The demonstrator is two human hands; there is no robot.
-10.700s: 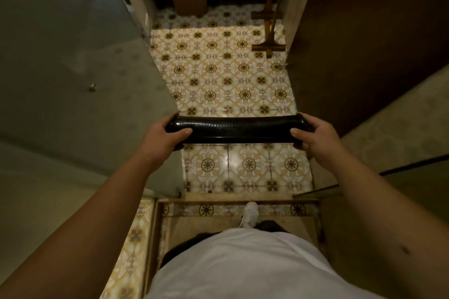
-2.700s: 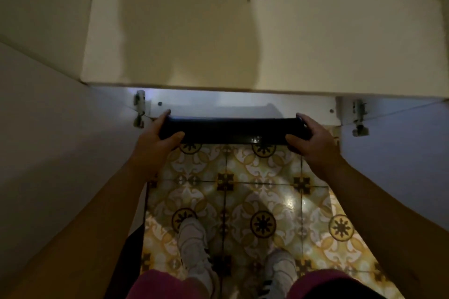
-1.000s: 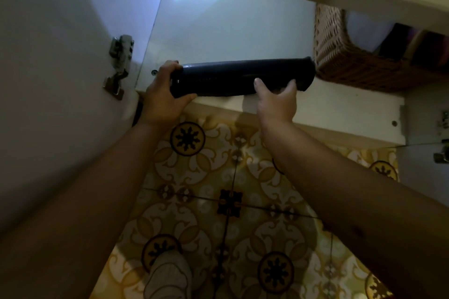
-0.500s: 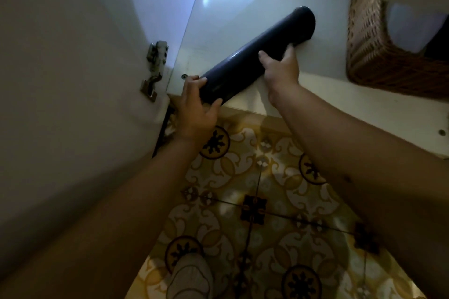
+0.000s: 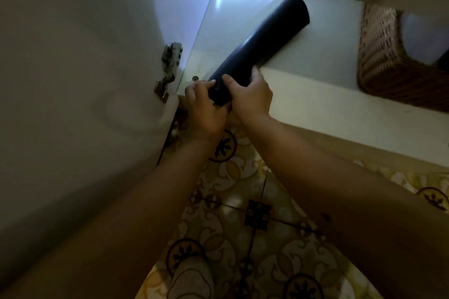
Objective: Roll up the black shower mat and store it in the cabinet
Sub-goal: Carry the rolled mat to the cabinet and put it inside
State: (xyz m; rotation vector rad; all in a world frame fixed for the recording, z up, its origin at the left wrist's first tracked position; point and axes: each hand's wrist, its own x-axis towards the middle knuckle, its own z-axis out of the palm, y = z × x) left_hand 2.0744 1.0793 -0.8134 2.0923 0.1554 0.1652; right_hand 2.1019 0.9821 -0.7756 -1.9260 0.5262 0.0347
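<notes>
The black shower mat, rolled into a tight smooth tube [image 5: 263,46], lies slanted on the white bottom shelf of the open cabinet [image 5: 328,60], its far end pointing up and to the right into the lit interior and its near end sticking out over the shelf's front edge. Both bare hands are wrapped around that near end: the left hand [image 5: 205,109] cups it from the left and below with its fingers curled against the roll, and the right hand [image 5: 250,94] closes over it from the right, the two hands touching each other. To the left, the white cabinet door [image 5: 80,75] stands open with its metal hinge [image 5: 168,69] showing. A brown woven wicker basket [image 5: 391,63] sits on the same shelf, well to the right of the roll. Below is a yellow patterned tile floor [image 5: 255,221], with a pale shoe [image 5: 192,279] near the bottom edge.
</notes>
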